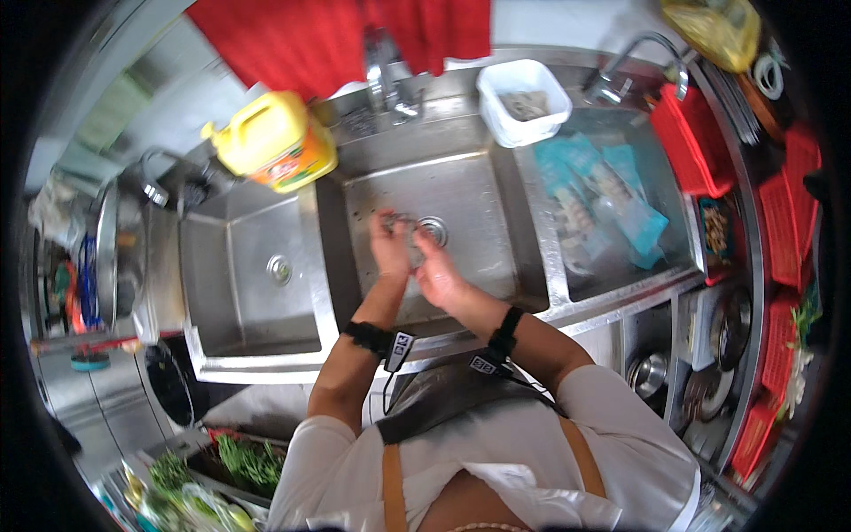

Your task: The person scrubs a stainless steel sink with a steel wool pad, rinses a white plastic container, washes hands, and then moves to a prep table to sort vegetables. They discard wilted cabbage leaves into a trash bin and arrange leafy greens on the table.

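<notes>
Over the middle basin of a stainless steel sink [459, 179], my left hand [389, 245] and my right hand [435, 269] come together around a small greyish mass [411, 243], blurred and partly hidden by the fingers; I cannot tell what it is. Both hands are near the round drain [433, 231]. Small dark bits lie on the basin floor to their left. Above the basin stands a chrome faucet [389, 86]. A white plastic tub [525, 103] with greyish contents rests at the basin's upper right corner.
Blue and clear packets [621, 193] lie in the right basin. A yellow jug [276, 143] stands at the upper left, above the left basin [272, 266]. Red plastic baskets [695, 143] line the right side. Leafy greens [249, 462] sit in a container at the lower left.
</notes>
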### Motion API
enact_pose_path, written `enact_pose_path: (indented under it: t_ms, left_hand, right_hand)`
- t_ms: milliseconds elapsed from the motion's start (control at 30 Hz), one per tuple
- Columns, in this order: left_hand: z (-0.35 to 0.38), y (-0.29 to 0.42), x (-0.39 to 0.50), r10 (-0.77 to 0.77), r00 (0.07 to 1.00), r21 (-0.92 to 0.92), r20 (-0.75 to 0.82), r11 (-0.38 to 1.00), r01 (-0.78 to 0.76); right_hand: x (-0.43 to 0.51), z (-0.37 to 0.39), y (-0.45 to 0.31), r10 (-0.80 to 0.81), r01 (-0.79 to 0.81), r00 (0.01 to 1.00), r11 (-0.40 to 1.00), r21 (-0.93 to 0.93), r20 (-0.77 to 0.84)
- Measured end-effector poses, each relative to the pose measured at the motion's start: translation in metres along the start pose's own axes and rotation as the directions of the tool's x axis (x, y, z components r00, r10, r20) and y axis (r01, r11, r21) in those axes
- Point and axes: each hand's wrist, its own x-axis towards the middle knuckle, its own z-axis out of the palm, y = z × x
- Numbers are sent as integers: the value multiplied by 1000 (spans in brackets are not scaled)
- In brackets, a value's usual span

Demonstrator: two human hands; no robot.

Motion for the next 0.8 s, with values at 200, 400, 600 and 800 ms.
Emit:
enact_pose_path:
  t_ms: [200,400,600,800]
  left_hand:
    - [4,14,-60,99,985,114,141,987,-115]
    - [-33,10,6,-173,974,43,146,985,169]
    - [-48,-7,-52,-77,962,-31,261,996,88]
    - [-56,-15,7,124,989,398,87,905,-148]
  right_hand:
    - [22,8,-19,-32,31,999,997,75,16]
    - [-16,32,31,-119,125,985,991,-38,125]
    - [20,31,19,54,-53,993,998,16,-109]
    - [12,41,46,-59,53,994,996,68,92]
